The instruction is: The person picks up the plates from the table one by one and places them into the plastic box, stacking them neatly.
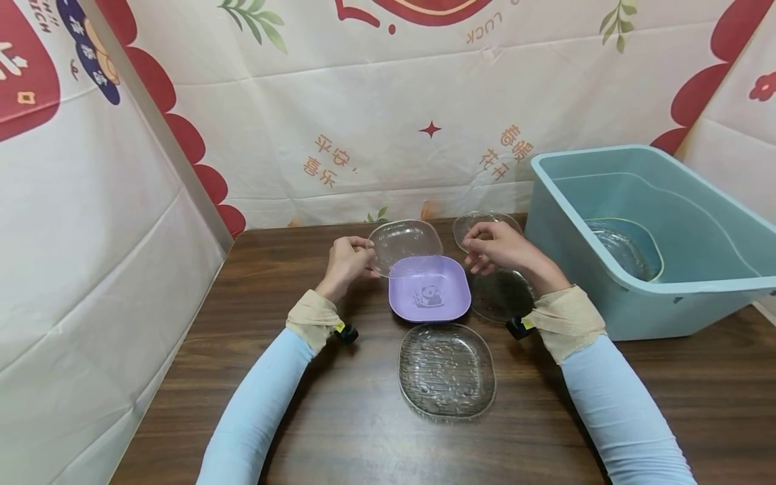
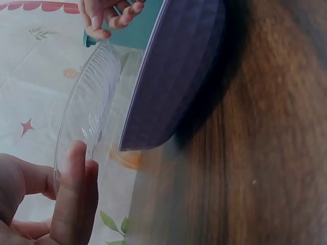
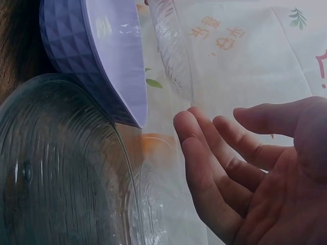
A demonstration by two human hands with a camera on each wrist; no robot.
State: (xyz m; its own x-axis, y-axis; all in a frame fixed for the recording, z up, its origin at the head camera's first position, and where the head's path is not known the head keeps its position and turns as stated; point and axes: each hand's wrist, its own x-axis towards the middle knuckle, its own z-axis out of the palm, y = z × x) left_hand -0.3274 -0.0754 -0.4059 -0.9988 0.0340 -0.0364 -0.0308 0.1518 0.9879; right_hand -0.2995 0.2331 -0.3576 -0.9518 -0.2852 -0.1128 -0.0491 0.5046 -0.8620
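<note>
A clear plastic dish (image 1: 407,240) is raised behind the purple dish, and its rim overlaps that dish in the head view. My left hand (image 1: 350,261) pinches its left edge between thumb and fingers, as the left wrist view (image 2: 84,109) of the clear dish also shows. My right hand (image 1: 502,248) hovers to the right with fingers loosely bent and nothing between them, close to the clear dish's far edge. Between the hands sits the purple dish (image 1: 429,288) with a panda print and a faceted outer wall (image 3: 66,38).
A ribbed clear dish (image 1: 447,372) lies in front of the purple one. Another clear dish (image 1: 502,296) is under my right wrist, and one more (image 1: 479,221) stands at the back. At right, a blue-green bin (image 1: 642,306) holds clear dishware (image 1: 618,250). A printed cloth (image 1: 376,148) hangs behind.
</note>
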